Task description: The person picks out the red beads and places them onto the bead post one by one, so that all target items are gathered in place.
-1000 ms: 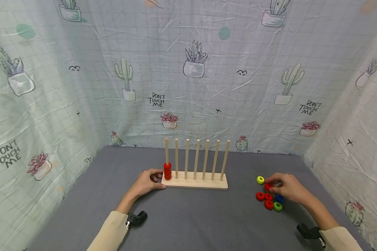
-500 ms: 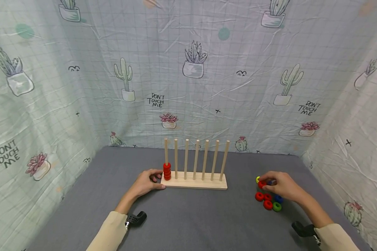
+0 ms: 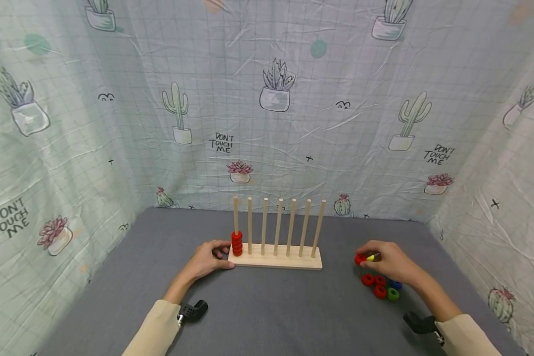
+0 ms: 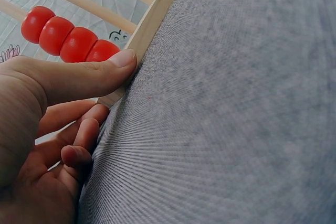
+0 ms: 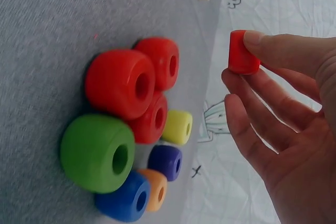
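Right hand: thumb pinching a red bead, other fingers loose
Left hand: half-curled, gripping rack end
Stack: four red, beside left hand
Loose beads: near right hand

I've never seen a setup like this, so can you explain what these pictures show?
There's no machine here, just a person's two bare hands. The wide picture comes from a camera worn on the head, looking forward and down; the two close-ups come from wrist cameras, one watching each hand. On the gray cloth sits a wooden stand with seven pegs; a stack of red beads sits on the leftmost one. The left hand grips that end of the stand. The right hand pinches a single red bead. Loose on the cloth are three red beads, a green bead, a blue bead, a purple bead, an orange bead and a yellow bead.
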Demonstrator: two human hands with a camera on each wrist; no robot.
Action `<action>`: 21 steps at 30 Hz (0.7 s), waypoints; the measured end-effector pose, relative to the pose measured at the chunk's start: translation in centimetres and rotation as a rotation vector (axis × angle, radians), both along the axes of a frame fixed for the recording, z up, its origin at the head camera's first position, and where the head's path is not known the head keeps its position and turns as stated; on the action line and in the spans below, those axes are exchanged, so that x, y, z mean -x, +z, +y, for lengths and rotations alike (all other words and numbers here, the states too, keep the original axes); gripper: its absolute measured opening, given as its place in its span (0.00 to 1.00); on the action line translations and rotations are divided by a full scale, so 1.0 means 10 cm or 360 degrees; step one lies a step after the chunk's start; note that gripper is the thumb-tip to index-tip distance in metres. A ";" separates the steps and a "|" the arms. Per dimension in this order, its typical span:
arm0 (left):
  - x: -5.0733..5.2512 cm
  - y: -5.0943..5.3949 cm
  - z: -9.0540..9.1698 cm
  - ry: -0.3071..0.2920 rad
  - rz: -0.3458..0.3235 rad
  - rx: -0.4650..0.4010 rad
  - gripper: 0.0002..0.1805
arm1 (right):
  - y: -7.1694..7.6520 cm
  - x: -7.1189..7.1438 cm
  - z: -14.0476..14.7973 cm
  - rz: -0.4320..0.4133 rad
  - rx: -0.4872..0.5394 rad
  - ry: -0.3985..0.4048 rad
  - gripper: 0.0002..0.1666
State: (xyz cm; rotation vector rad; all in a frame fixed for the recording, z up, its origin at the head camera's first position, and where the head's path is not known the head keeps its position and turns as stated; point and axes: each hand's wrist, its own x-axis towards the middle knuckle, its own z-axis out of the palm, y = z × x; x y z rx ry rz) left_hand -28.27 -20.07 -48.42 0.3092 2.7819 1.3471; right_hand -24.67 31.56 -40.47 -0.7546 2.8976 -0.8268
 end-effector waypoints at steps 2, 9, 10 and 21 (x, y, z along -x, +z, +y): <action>0.00 0.00 0.00 0.0004 0.0000 -0.0008 0.38 | 0.01 -0.01 -0.03 0.0030 -0.0006 0.0012 0.17; -0.02 0.00 0.00 -0.0002 -0.0003 0.0003 0.38 | -0.01 0.01 -0.09 0.0047 -0.0003 0.0065 0.16; -0.02 0.01 0.00 0.0000 -0.0006 0.0002 0.38 | -0.02 0.01 -0.09 0.0041 0.0001 0.0069 0.16; -0.02 0.00 0.00 -0.0004 -0.0007 0.0003 0.38 | -0.01 0.00 -0.22 -0.0023 0.0037 0.0075 0.16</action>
